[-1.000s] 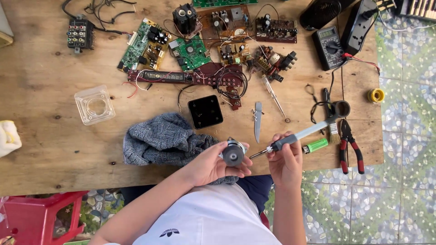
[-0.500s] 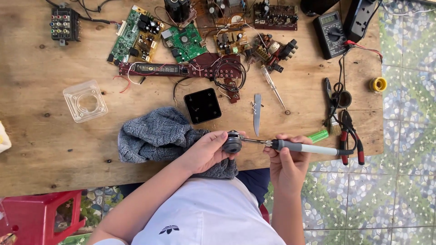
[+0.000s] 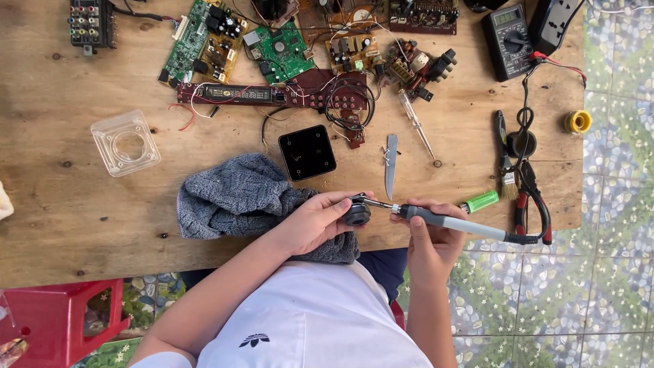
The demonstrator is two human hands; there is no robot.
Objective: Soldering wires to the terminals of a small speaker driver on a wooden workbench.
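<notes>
My left hand (image 3: 315, 222) grips a small round black part (image 3: 356, 214) at the near edge of the wooden table (image 3: 68, 197), resting over a grey cloth (image 3: 235, 194). My right hand (image 3: 428, 235) holds a soldering iron (image 3: 453, 223) with a grey handle, lying almost level. Its metal tip touches the top of the round part. A black cord runs from the iron's handle off to the right.
Several circuit boards (image 3: 286, 51) and loose wires lie at the back. A black square plate (image 3: 307, 152), a small knife (image 3: 390, 163), a screwdriver (image 3: 415, 123), a clear plastic box (image 3: 126, 143), a multimeter (image 3: 507, 41), pliers (image 3: 531, 201), a green lighter (image 3: 482, 202), a solder spool (image 3: 578, 121). Red stool (image 3: 61, 320) lower left.
The soldering iron has swung from tilted to nearly level, and its tip has come onto the round part. The left hand with the part shifted slightly. The camera view moved up the table.
</notes>
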